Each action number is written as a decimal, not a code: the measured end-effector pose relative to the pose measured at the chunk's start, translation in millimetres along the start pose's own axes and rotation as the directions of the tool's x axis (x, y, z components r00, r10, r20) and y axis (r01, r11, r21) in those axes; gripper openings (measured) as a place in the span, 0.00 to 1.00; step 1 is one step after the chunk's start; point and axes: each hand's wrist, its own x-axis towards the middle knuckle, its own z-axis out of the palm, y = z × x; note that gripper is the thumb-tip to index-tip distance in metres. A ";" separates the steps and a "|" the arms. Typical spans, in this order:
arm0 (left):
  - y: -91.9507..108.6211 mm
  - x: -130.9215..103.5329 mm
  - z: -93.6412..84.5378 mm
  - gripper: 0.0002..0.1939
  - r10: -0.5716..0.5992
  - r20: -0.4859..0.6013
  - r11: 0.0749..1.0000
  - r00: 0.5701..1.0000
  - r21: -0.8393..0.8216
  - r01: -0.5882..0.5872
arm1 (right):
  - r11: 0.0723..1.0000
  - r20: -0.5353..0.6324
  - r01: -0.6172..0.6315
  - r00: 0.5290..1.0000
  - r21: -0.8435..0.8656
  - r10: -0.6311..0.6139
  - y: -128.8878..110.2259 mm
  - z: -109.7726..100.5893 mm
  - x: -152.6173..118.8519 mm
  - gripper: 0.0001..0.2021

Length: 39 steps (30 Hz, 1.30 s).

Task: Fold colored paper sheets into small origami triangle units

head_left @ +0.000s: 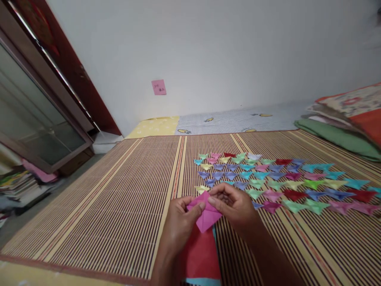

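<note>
Between my two hands is a pink sheet of origami paper (205, 220) with crease lines, turned so that one corner points toward me. My left hand (181, 222) pinches its left side, thumb on top. On the right side, the thumb and fingers of my right hand (235, 204) grip the paper near its upper edge. Below the hands lies red paper (202, 254) with light blue paper showing at its edges. Just beyond my hands, several rows of small folded paper pieces (256, 184) in many colours spread to the right.
A striped bamboo mat (119, 206) covers the surface. Folded bedding (339, 137) is piled at the back right. A pink note (158, 87) is stuck to the white wall (220, 51). At the left stand a glass-fronted cabinet (35, 107) and a stack of books (18, 184).
</note>
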 end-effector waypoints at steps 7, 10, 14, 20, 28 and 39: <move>0.0 0.6 -1.1 0.16 -0.004 -0.022 0.998 1.000 0.055 0.005 | 0.999 0.043 -0.022 0.999 0.025 0.021 2.6 -4.8 1.8 0.08; 3.6 -0.3 0.8 0.18 0.005 -0.025 0.997 1.000 0.078 -0.003 | 1.000 0.053 -0.011 0.999 0.006 0.010 2.2 -5.5 1.6 0.07; 6.7 -1.1 2.9 0.19 0.036 -0.020 0.995 0.999 0.090 -0.034 | 0.998 0.052 0.052 0.997 -0.044 -0.050 1.9 -5.7 1.3 0.04; 4.9 -1.0 1.7 0.19 0.049 -0.007 0.989 0.999 0.140 -0.048 | 0.991 0.081 0.116 0.991 -0.060 -0.111 0.4 -6.3 1.0 0.03; 5.5 -2.0 1.2 0.16 0.037 -0.002 0.983 0.999 0.178 -0.036 | 0.996 0.120 0.074 0.989 0.058 -0.080 -0.6 -8.1 1.9 0.05; 8.0 -4.0 0.7 0.15 0.041 0.064 0.968 0.997 0.246 -0.056 | 0.999 0.110 0.036 0.993 0.028 -0.038 -2.6 -8.4 0.1 0.05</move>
